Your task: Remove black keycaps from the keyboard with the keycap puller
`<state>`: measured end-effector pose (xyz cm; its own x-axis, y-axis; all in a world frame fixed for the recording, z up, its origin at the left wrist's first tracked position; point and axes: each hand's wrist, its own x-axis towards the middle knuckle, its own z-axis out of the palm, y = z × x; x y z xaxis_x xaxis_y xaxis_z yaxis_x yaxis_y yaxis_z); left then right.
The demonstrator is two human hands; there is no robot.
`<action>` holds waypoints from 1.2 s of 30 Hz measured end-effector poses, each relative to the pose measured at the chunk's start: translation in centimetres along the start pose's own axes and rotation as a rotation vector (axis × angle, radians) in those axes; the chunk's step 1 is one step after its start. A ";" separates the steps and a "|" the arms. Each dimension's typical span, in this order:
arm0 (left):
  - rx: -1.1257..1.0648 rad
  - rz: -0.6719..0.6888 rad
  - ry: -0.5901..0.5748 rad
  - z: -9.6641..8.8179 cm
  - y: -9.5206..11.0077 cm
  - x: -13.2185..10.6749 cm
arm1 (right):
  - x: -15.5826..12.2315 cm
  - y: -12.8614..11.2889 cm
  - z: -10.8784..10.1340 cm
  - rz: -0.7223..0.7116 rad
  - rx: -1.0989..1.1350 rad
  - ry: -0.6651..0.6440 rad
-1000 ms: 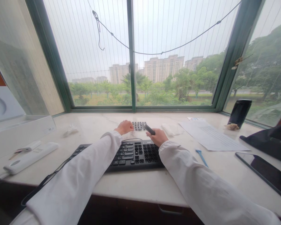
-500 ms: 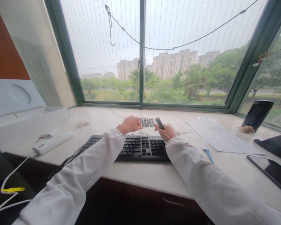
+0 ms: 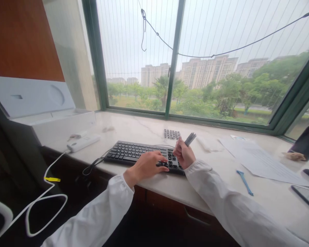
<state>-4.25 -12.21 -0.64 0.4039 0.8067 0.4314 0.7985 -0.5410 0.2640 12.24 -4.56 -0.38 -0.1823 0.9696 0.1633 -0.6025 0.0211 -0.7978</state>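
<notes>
The black keyboard (image 3: 134,151) lies on the pale counter, its right part showing bare key positions without caps. My left hand (image 3: 146,165) is over the keyboard's right portion, thumb and fingertips curved around something small and dark among the keys; whether it is loose or part of the keyboard is hard to see. Above the number pad, my right hand (image 3: 185,154) is closed around a dark brush (image 3: 190,138), bristle end pointing up and right. Loose keycaps (image 3: 172,133) stand in rows behind the keyboard, just beyond my right hand.
A blue plastic tool (image 3: 244,183) and printed paper (image 3: 262,161) lie to the right, with crumpled white tissue (image 3: 208,144) nearby. A phone (image 3: 307,197) sits at the right edge. On the left are a white power strip (image 3: 83,143) and an open white box (image 3: 64,121).
My left hand has come back from the loose keycaps to the keyboard. My right hand has turned, still gripping the brush. The view has swung left.
</notes>
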 end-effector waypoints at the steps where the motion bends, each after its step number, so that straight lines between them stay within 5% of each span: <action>1: -0.004 0.008 0.005 0.3 -0.2 -0.2 | -0.3 0.3 0.2 0.006 -0.013 0.003; 9: -0.013 0.006 0.069 1.6 -0.7 -0.7 | -1.0 1.5 0.4 0.037 -0.081 0.022; 20: 0.041 -0.111 -0.042 1.0 0.4 -0.5 | -1.2 2.0 0.3 0.021 -0.116 0.073; 36: 0.022 -0.117 -0.048 1.2 0.3 -0.5 | -1.4 2.2 0.5 0.007 -0.109 0.131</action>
<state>-3.65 -12.46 -1.78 0.3279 0.8747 0.3570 0.8507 -0.4377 0.2912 10.76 -5.96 -2.04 -0.0792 0.9931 0.0865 -0.5126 0.0339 -0.8580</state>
